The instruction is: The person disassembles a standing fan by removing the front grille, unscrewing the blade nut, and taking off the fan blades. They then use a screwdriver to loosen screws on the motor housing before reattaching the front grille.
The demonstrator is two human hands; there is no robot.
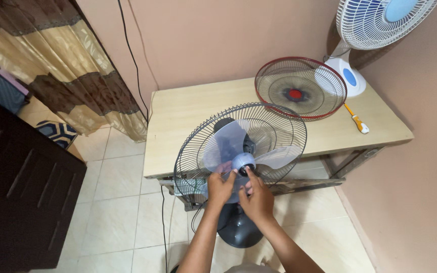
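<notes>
The wooden table (193,108) bears a red fan grille (300,87) and, seemingly, a screwdriver (356,119).

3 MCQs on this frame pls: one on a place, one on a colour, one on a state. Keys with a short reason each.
1. Where does the red-rimmed fan grille lie?
A. on the floor
B. on the wooden table
C. on the dark cabinet

2. What colour is the blade of the fan being handled?
A. translucent pale blue
B. solid red
C. black

3. What state is the dark standing fan in?
A. front grille on
B. front grille off, blade exposed
C. blade removed

Key: 1 B, the grille rests on the tabletop near the white fan. 2 A, the rear grille shows through it. 3 B, the left hand and right hand reach the hub directly.
</notes>
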